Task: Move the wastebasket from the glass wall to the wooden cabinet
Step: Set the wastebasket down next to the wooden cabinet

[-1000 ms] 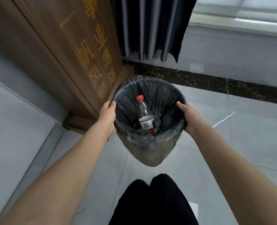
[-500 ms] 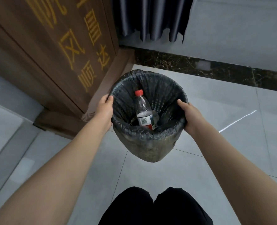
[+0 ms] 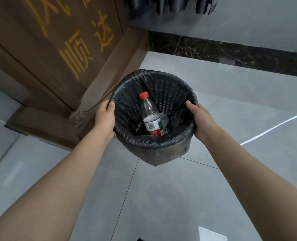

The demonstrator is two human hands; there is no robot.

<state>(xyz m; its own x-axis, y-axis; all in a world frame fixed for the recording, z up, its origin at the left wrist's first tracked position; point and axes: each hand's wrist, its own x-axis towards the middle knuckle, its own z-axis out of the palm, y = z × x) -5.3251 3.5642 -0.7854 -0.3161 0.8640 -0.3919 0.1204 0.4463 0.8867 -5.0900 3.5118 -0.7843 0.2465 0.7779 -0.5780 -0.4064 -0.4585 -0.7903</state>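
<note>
1. Head view: both hands grip a wastebasket (image 3: 163, 150) by its rim, held out in front of the person above the grey tiled floor (image 3: 161, 197).
2. The left hand (image 3: 105, 117) clasps the rim's left side, thumb hooked inside; the right hand (image 3: 200, 120) clasps the right side the same way.
3. A black bag (image 3: 172, 94) lines the basket. Between the hands, inside it, a clear plastic bottle (image 3: 151, 115) with a red cap leans.
4. Just beyond the left hand stands the wooden cabinet (image 3: 45, 54), bearing gold characters; the basket hangs near its base.
</note>
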